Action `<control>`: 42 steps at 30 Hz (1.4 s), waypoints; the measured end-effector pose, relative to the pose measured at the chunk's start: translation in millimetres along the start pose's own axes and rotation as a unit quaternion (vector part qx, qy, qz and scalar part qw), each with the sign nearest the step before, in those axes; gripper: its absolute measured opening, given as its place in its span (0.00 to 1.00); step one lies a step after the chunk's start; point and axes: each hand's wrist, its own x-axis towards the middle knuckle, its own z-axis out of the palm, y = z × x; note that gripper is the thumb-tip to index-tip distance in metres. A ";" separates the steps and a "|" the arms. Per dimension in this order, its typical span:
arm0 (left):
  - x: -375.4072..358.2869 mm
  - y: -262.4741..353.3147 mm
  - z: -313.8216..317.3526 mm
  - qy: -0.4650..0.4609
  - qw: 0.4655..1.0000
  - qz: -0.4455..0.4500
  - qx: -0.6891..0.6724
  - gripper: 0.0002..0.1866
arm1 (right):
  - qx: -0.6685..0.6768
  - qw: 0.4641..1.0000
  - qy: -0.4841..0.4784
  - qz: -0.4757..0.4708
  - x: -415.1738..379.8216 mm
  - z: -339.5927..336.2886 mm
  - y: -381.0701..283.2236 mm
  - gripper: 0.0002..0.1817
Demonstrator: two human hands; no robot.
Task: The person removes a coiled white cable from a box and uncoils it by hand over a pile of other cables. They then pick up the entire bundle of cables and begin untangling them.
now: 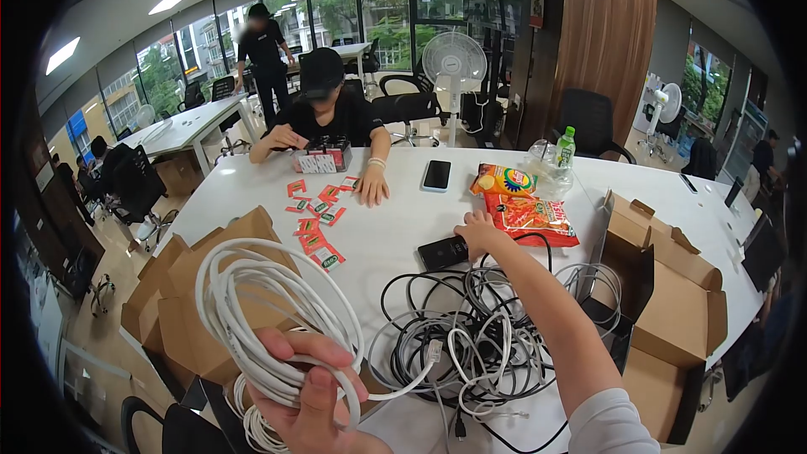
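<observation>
My left hand is closed around a coiled white network cable, held up above the table's near left side. One end of it with a clear plug hangs over the tangle. My right hand reaches across the table, its fingers curled at the right end of a black phone with a lit screen. Below my right forearm lies a heap of tangled black, grey and white cables. Just beyond my right hand are a red snack bag and an orange-yellow snack bag.
Open cardboard boxes stand at left and right. More coiled white cable lies at lower left. Across the table, a person handles a small box beside scattered red packets. Another phone and a green bottle stand farther back.
</observation>
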 end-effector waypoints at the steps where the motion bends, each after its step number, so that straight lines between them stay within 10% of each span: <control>1: 0.5 -0.4 1.0 -0.003 1.000 0.000 0.000 0.18 | -0.003 1.000 -0.004 -0.006 -0.1 -2.2 1.0 0.45; 42: 0.0 -6.2 0.9 -0.055 0.998 -0.007 0.012 0.18 | 0.019 0.999 0.041 -0.026 8.4 8.6 7.8 0.39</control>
